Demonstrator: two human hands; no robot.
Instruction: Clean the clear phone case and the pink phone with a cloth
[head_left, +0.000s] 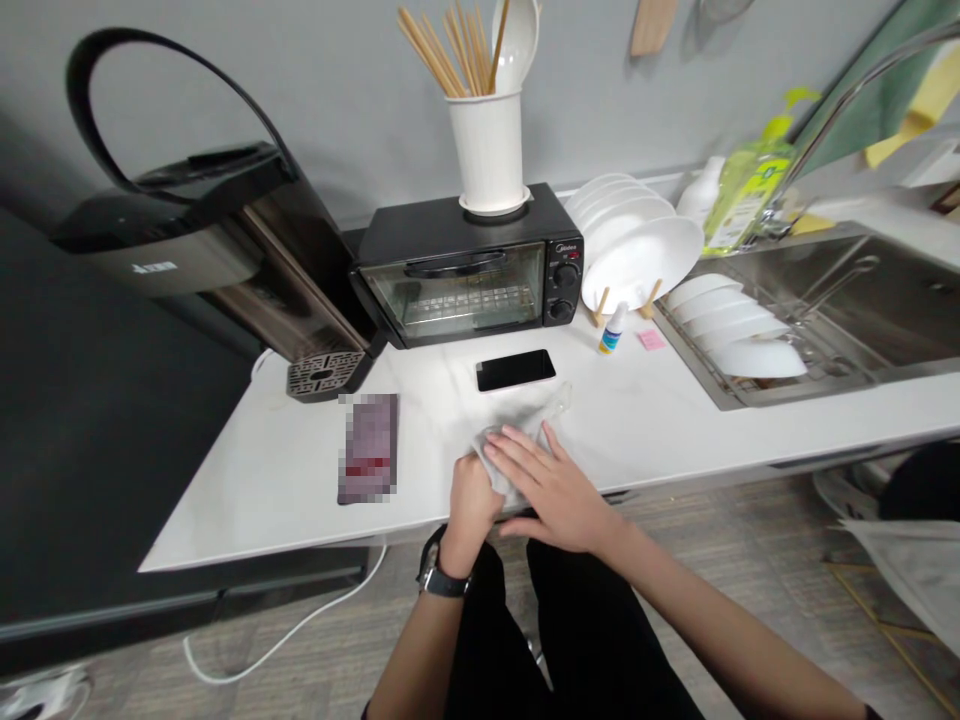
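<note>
A thin grey cloth (489, 462), crumpled, lies at the counter's front edge beneath and between my hands. My left hand (472, 497), with a black-strapped watch at the wrist, is closed at the cloth's left side; its fingertips are hidden. Stretched out across the cloth and partly over the left hand is my right hand (553, 492), its thumb apart from the fingers. Just beyond them a phone (516, 370) lies flat with its dark screen up. Farther right stands a small spray bottle (613, 330) with a white cap, beside a pink sticky note (651, 340).
A black toaster oven (469, 265) stands at the back, bearing a white utensil holder (489, 150). At left are a drink machine (225, 240) and a blurred-out flat item (369, 447). White plates (637, 245), bowls (739, 325) and a metal sink (877, 300) are on the right.
</note>
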